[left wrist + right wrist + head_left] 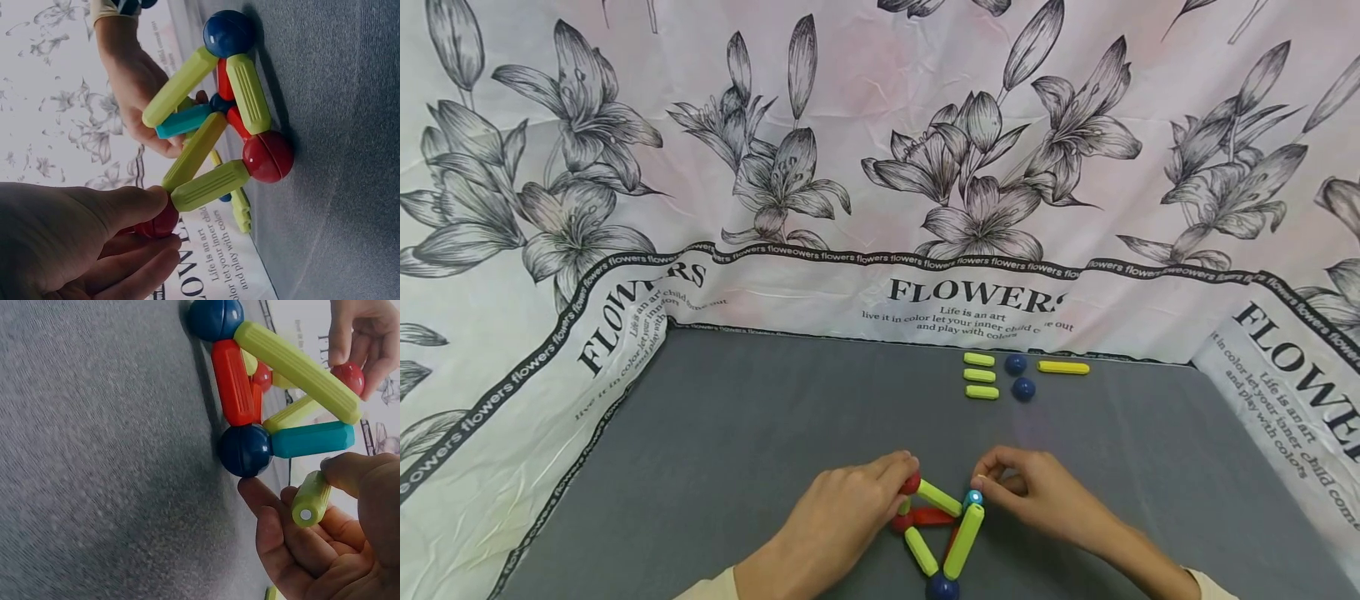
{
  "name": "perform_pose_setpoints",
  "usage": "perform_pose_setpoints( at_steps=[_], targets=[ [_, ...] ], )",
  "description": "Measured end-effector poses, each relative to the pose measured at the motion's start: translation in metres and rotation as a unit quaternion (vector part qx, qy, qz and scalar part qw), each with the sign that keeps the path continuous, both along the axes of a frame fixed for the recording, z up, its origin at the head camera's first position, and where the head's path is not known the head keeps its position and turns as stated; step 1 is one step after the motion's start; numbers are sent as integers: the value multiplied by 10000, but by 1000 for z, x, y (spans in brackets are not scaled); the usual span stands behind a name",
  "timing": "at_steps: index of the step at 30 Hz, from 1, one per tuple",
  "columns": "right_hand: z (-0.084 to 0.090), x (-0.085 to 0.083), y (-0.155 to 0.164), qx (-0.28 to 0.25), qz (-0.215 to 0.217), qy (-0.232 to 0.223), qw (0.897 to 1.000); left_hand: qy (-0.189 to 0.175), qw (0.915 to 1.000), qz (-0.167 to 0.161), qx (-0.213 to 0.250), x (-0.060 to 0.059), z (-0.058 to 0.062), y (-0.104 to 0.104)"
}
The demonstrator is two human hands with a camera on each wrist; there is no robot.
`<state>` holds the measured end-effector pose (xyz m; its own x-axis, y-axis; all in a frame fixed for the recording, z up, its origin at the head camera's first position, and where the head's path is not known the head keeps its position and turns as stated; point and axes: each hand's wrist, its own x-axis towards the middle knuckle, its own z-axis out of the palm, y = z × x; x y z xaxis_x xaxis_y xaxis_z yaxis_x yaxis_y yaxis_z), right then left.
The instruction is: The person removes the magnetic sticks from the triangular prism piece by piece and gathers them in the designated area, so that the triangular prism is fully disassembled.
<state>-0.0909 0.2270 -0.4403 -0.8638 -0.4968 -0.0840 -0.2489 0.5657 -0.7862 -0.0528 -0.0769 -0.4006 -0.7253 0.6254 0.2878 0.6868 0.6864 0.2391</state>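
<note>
A frame of magnetic rods and balls stands on the grey surface in front of me. My left hand [842, 512] pinches its upper red ball [157, 220] between thumb and fingers; yellow-green rods run down from there. A second red ball [269, 156] sits at the base. In the right wrist view, a teal rod [312, 439] rises from a dark blue ball [245, 450], and a long yellow-green rod [300, 372] leans from another blue ball [217, 317] towards its tip. My right hand [1041, 493] holds a short yellow-green rod [311, 495], one fingertip against the nearer blue ball.
Farther back lie several short yellow-green rods [980, 376], two dark blue balls [1023, 389] and a yellow rod [1063, 367]. A flower-printed cloth [820, 292] walls in the grey tabletop [760, 417] at the back and sides.
</note>
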Motion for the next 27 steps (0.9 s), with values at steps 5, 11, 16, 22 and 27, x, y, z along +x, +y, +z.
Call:
perform_pose_setpoints(
  at_steps=[5, 11, 16, 22, 27],
  targets=[
    [-1, 4, -1, -76, 108, -121, 9998, 187, 9998, -37, -34, 3, -1, -1],
    [0, -3, -1, 508, -41, 655, 9965, 698, 9974, 48, -179, 8, -5, 1],
    [2, -19, 2, 806, -219, 1610, 9834, 1073, 9939, 121, -238, 10, -6, 2],
    [-5, -40, 6, 1106, -233, 2538, 9606, 1142, 9927, 77, -373, 12, -7, 3],
    [-11, -55, 8, 1553, -398, 2961, 9416, 1009, 9941, 65, -388, 12, -6, 3]
  ],
)
